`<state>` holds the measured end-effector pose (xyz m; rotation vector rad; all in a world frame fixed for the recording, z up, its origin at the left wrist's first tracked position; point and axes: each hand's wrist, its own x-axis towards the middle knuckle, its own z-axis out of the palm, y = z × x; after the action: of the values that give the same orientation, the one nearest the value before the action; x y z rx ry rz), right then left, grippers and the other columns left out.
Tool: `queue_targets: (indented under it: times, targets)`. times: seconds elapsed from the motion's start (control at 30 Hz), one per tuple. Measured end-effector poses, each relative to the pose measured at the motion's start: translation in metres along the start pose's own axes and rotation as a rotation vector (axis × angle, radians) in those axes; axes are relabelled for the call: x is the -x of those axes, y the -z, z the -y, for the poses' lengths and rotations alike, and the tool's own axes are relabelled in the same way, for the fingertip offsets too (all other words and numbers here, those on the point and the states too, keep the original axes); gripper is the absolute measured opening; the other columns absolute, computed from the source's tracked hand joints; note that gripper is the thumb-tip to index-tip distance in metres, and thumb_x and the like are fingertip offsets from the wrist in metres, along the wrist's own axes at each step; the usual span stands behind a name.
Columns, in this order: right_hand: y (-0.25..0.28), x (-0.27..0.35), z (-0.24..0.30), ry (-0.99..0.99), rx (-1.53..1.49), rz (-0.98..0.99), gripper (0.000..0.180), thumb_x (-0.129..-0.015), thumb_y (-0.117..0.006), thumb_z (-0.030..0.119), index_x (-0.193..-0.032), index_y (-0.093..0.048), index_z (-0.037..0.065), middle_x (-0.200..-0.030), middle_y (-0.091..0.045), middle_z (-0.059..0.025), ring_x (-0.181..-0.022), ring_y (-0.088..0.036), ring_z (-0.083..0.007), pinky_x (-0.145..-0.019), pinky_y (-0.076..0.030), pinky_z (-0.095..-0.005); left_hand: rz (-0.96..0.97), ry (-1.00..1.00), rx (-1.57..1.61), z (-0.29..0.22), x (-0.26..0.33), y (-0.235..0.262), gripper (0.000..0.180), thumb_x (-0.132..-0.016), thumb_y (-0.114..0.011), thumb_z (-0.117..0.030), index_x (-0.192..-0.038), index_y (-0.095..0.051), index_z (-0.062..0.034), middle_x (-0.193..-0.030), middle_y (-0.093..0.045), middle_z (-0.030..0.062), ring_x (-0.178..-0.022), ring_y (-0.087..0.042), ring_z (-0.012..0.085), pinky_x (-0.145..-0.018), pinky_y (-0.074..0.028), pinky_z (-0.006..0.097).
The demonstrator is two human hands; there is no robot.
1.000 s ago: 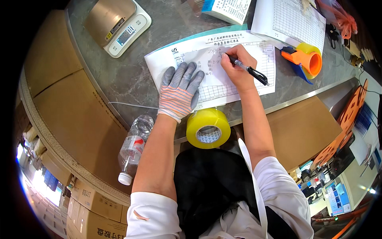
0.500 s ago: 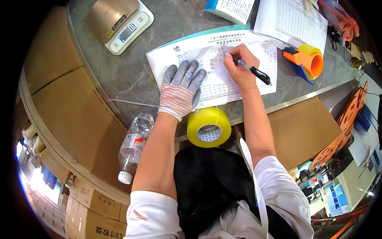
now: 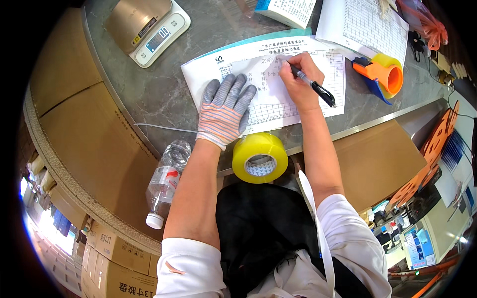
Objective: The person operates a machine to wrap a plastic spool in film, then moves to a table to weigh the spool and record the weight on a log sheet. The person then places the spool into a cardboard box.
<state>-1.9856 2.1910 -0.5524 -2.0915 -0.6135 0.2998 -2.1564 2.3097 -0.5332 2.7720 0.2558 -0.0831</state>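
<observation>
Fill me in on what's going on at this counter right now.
A person is writing on a printed form lying on the grey counter. The right hand holds a black pen with its tip on the sheet, while the gloved left hand lies flat on the paper. A yellow tape roll sits at the counter's edge, a plastic bottle beside the left forearm.

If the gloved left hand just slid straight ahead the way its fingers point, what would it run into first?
The left hand lies flat on the printed form, fingers pointing up the table. It would cross the form's far edge, then bare grey table; the way looks free, and the white box sits off to the right.
</observation>
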Motion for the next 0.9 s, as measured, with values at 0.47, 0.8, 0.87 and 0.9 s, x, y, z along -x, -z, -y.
queue_targets:
  times: [0.47,0.8,0.87,0.9]
  targets:
    - [-0.0018,0.0023,-0.0017,0.018,-0.010,-0.006,0.013,-0.070,-0.067,0.008,-0.072,-0.054,0.005,-0.064,-0.060,-0.0074,-0.054,-0.058,-0.0173,-0.054,-0.048,-0.0266,0.005,-0.004,-0.006,0.0003,0.0005,0.0004,0.057,-0.070,-0.062,-0.024,-0.127,-0.052,-0.0207,-0.133,-0.050,0.0098,-0.122,-0.045,0.0296,-0.102,-0.029,0.051]
    - [0.0010,0.0013,-0.0005,0.003,-0.028,-0.003,0.014,-0.071,-0.068,0.007,-0.072,-0.054,0.005,-0.062,-0.059,-0.0063,-0.053,-0.056,-0.0141,-0.052,-0.047,-0.0255,0.006,-0.002,0.002,-0.0001,-0.0002,0.0014,0.056,-0.070,-0.061,-0.024,-0.126,-0.053,-0.0209,-0.133,-0.050,0.0091,-0.122,-0.045,0.0287,-0.102,-0.029,0.051]
    - [0.0013,0.0000,0.0005,0.009,-0.032,-0.001,0.014,-0.071,-0.067,0.007,-0.072,-0.054,0.004,-0.062,-0.059,-0.0060,-0.053,-0.056,-0.0138,-0.052,-0.047,-0.0253,0.000,-0.003,0.003,0.0002,0.0000,0.0015,0.056,-0.071,-0.061,-0.024,-0.125,-0.053,-0.0210,-0.133,-0.050,0.0090,-0.122,-0.045,0.0286,-0.102,-0.029,0.050]
    - [0.0016,0.0003,0.0000,0.016,-0.030,0.010,0.014,-0.071,-0.067,0.007,-0.072,-0.054,0.004,-0.062,-0.059,-0.0060,-0.053,-0.056,-0.0138,-0.052,-0.047,-0.0252,0.000,-0.002,0.001,0.0008,-0.0005,0.0021,0.056,-0.071,-0.061,-0.024,-0.125,-0.053,-0.0209,-0.133,-0.050,0.0089,-0.122,-0.045,0.0285,-0.102,-0.029,0.050]
